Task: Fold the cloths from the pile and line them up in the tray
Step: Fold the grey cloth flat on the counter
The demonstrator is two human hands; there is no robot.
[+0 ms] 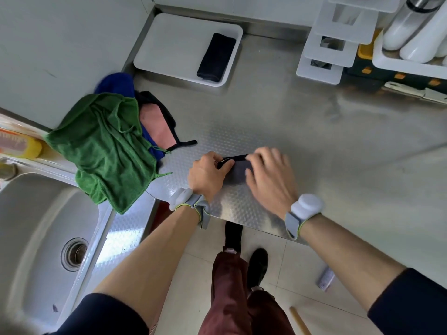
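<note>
Left hand point(209, 176) curled, pinching dark cloth point(238, 174); right hand point(271, 180) flat on it (both wrists banded).

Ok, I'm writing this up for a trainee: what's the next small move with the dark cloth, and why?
Probably bring the pinched edge over and press the fold flat. The left hand pinches the far edge of the dark cloth while the right hand lies flat on it on the steel counter; only one folded black cloth sits in the white tray.

Left hand point(208, 175) pinches, right hand point(271, 181) presses a dark cloth point(238, 174), seemingly folded.
</note>
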